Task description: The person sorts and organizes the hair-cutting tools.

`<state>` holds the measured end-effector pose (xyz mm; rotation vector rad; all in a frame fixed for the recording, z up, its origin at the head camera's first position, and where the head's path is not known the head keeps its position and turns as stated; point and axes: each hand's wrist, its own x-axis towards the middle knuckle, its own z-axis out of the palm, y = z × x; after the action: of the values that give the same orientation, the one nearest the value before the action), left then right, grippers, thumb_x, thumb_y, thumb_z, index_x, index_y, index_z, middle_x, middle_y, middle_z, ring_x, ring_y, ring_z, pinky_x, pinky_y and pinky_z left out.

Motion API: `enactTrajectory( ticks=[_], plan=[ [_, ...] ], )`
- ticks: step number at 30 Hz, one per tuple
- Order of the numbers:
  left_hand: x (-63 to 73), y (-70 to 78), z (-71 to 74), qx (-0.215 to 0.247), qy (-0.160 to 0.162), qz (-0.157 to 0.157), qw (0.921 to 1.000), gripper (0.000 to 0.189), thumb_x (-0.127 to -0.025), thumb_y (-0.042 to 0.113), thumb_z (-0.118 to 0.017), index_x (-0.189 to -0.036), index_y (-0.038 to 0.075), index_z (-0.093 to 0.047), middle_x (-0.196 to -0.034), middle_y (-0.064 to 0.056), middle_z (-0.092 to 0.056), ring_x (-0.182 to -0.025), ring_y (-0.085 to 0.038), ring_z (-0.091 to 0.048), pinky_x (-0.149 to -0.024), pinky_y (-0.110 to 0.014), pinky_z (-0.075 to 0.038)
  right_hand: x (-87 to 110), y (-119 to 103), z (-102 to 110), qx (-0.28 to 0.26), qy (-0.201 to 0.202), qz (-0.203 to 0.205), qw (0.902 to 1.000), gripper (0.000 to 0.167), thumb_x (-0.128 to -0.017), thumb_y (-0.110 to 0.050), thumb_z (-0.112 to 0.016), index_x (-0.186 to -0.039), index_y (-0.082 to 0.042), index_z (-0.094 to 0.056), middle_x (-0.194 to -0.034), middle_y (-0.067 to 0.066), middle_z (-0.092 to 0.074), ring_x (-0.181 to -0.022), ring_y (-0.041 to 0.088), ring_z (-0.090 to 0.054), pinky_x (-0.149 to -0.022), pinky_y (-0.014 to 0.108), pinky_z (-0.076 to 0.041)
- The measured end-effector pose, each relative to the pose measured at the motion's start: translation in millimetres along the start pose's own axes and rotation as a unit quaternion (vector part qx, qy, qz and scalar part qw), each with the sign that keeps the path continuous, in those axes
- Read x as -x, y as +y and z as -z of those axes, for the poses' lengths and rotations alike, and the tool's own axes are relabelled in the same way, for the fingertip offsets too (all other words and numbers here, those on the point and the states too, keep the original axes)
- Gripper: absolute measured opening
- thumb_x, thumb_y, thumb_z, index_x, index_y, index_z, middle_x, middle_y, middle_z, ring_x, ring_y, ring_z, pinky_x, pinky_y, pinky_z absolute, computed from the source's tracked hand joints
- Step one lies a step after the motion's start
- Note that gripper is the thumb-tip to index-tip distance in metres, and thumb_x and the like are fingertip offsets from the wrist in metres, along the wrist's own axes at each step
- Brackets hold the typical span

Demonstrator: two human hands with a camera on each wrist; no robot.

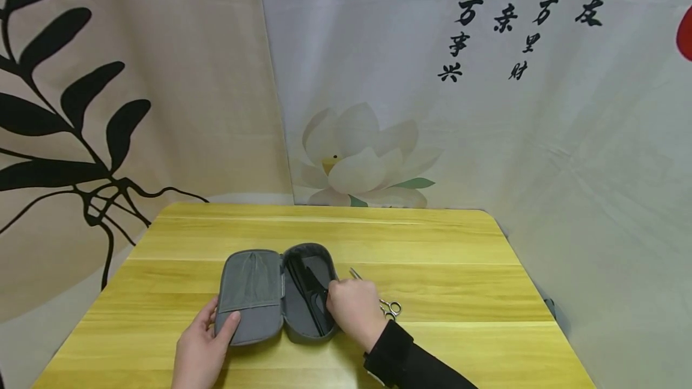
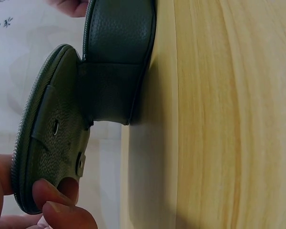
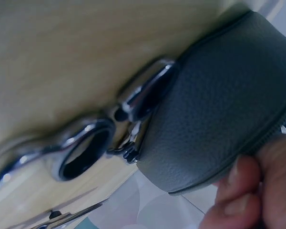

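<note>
Writing (image 1: pixel 459 44) on cloth (image 1: pixel 594 137) includes 万事兴. My left hand (image 1: pixel 202 346) pinches the case lid (image 1: pixel 251 284); curled right hand (image 1: pixel 358 310) pinches the rim (image 1: pixel 331 264).

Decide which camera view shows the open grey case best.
The head view: it shows the insides of both halves of the grey case, with black items in one. The left wrist view shows the outside of both halves; the right wrist view, only one half's outer wall.
</note>
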<state>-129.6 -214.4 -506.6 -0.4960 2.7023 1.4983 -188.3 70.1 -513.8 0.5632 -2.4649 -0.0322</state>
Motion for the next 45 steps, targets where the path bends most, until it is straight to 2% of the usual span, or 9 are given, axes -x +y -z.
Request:
enactTrajectory(
  ticks=[5,12,17,26,32,45],
  plan=[
    [-0.5,0.2,0.7,-0.001,0.000,0.002,1.0000,0.084,-0.106,0.051,-0.063,-0.162,-0.006,-0.036,-0.143,-0.035,-0.059,-0.129,-0.047,-0.067,-0.082,-0.035,-0.065,-0.9,-3.5,0.8,0.013,-0.020,-0.012,0.9996,0.034,-0.083,-0.021,-0.081,-0.056,-0.021,-0.060,-0.048,-0.009,-0.053,-0.041,0.010,-0.047,-0.036,0.030,-0.028],
    [-0.8,-0.3,0.5,0.002,-0.001,0.002,1.0000,0.085,-0.106,0.051,-0.063,-0.163,-0.006,-0.035,-0.143,-0.035,-0.059,-0.129,-0.047,-0.067,-0.082,-0.034,-0.065,-4.5,-6.7,2.5,0.021,-0.082,-0.044,0.9955,0.036,-0.084,-0.024,-0.081,-0.055,-0.022,-0.060,-0.049,-0.008,-0.054,-0.042,0.011,-0.049,-0.036,0.031,-0.032],
    [-1.0,0.0,-0.5,0.003,-0.003,0.006,1.0000,0.087,-0.105,0.053,-0.063,-0.163,-0.006,-0.035,-0.144,-0.036,-0.058,-0.130,-0.047,-0.066,-0.083,-0.034,-0.065,-5.9,-7.5,1.0,0.026,-0.109,-0.059,0.9919,0.041,-0.086,-0.025,-0.080,-0.053,-0.022,-0.056,-0.050,-0.008,-0.053,-0.043,0.012,-0.050,-0.036,0.032,-0.035],
    [-2.8,-0.9,-1.1,0.004,-0.006,0.014,0.9999,0.093,-0.104,0.059,-0.063,-0.164,-0.006,-0.033,-0.146,-0.036,-0.057,-0.132,-0.047,-0.065,-0.083,-0.035,-0.065,-4.3,-8.1,-1.1,0.038,-0.130,-0.064,0.9887,0.040,-0.089,-0.031,-0.079,-0.056,-0.021,-0.059,-0.051,-0.007,-0.055,-0.045,0.013,-0.054,-0.038,0.033,-0.036],
    [-2.4,-1.2,-1.0,0.011,-0.008,0.014,0.9998,0.092,-0.104,0.056,-0.063,-0.164,-0.006,-0.032,-0.146,-0.037,-0.056,-0.132,-0.048,-0.064,-0.083,-0.035,-0.065,-4.0,-7.7,-0.1,0.032,-0.146,-0.065,0.9865,0.037,-0.092,-0.035,-0.079,-0.061,-0.019,-0.062,-0.053,-0.006,-0.056,-0.046,0.014,-0.054,-0.039,0.033,-0.038],
    [-2.7,-1.5,0.5,0.008,-0.010,0.012,0.9999,0.092,-0.104,0.056,-0.063,-0.164,-0.006,-0.032,-0.146,-0.037,-0.056,-0.131,-0.048,-0.065,-0.082,-0.034,-0.065,-2.2,-6.7,1.1,0.026,-0.134,-0.058,0.9890,0.035,-0.089,-0.038,-0.083,-0.066,-0.019,-0.065,-0.056,-0.004,-0.060,-0.049,0.016,-0.059,-0.040,0.033,-0.039]
  ],
)
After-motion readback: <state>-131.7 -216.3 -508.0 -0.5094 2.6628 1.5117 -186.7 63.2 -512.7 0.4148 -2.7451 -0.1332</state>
